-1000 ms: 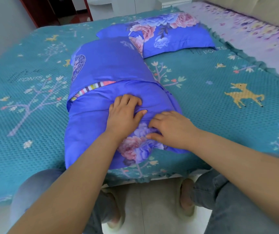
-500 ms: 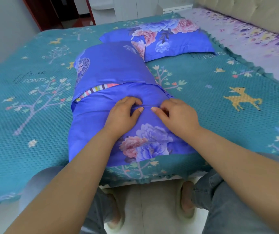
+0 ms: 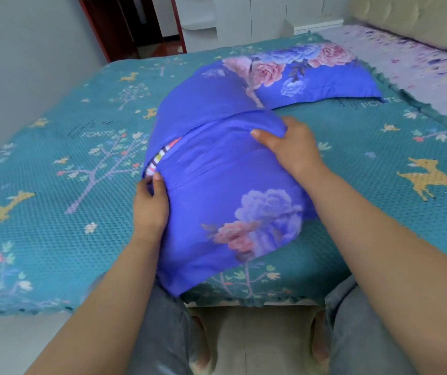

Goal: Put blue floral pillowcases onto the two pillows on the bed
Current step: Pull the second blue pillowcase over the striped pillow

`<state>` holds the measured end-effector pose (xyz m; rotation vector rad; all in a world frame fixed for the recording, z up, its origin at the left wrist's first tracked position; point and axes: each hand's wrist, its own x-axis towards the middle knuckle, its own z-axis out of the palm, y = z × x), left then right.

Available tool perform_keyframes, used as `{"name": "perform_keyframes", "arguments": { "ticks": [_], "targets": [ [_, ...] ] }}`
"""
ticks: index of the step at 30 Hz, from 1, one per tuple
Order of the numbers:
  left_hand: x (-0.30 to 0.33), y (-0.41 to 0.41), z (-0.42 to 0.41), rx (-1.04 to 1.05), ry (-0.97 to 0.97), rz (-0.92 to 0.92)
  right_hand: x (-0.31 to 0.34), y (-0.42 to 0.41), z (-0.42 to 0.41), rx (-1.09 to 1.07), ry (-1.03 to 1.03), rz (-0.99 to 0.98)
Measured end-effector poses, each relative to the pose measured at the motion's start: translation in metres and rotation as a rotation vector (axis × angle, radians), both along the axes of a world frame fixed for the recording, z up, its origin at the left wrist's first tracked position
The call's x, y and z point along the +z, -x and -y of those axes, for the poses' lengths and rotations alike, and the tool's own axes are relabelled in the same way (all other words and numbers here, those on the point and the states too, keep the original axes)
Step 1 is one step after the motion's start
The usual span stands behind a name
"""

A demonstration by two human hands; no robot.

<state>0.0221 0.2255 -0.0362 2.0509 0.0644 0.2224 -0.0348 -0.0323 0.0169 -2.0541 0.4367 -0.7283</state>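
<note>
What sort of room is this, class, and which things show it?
Most likely a bedroom: a bed under a teal bedspread, two blue floral pillows, a padded headboard.

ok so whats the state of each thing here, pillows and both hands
near pillow: case mostly on, striped inner pillow showing at the opening
far pillow: fully cased, lying flat on the bedspread
left hand: grips the case's left edge
right hand: grips the case's upper right edge

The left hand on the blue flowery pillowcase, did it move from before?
Yes. The left hand slid from the middle of the blue floral pillowcase out to its left edge, now gripping beside the striped strip.
</note>
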Motion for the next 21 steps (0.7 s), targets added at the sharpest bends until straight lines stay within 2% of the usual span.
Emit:
{"name": "perform_keyframes", "arguments": {
  "ticks": [3,5,6,8,9,10,12,14,17,19,21],
  "targets": [
    [-0.014,0.022,0.018,-0.342,-0.025,0.046,0.000,0.003,0.044,-0.328,0.354,-0.182],
    [-0.014,0.029,0.027,-0.518,0.013,0.076,-0.011,0.004,0.054,-0.392,0.450,-0.260],
    [-0.012,0.027,0.027,-0.512,0.041,0.080,-0.013,0.003,0.046,-0.305,0.453,-0.218],
    [-0.016,0.026,0.018,-0.382,0.033,0.004,-0.018,0.003,0.005,0.019,0.534,-0.114],
    [-0.016,0.030,0.012,-0.337,0.035,-0.114,-0.019,0.009,-0.018,0.185,0.595,-0.090],
    [-0.017,0.036,0.005,-0.338,0.082,-0.310,-0.021,0.016,-0.041,0.337,0.653,-0.074],
    [-0.020,0.044,-0.007,-0.451,0.251,-0.686,-0.028,0.031,-0.068,0.537,0.812,-0.071],
    [-0.019,0.050,-0.019,-0.560,0.293,-0.766,-0.039,0.040,-0.075,0.568,0.943,-0.066],
    [-0.020,0.055,-0.025,-0.515,0.218,-0.606,-0.049,0.047,-0.074,0.499,0.916,-0.021],
    [-0.025,0.057,-0.027,-0.465,0.187,-0.411,-0.055,0.052,-0.080,0.479,0.935,0.094],
    [-0.032,0.057,-0.031,-0.458,0.063,-0.158,-0.065,0.057,-0.087,0.510,1.007,0.156]
  ]
}}
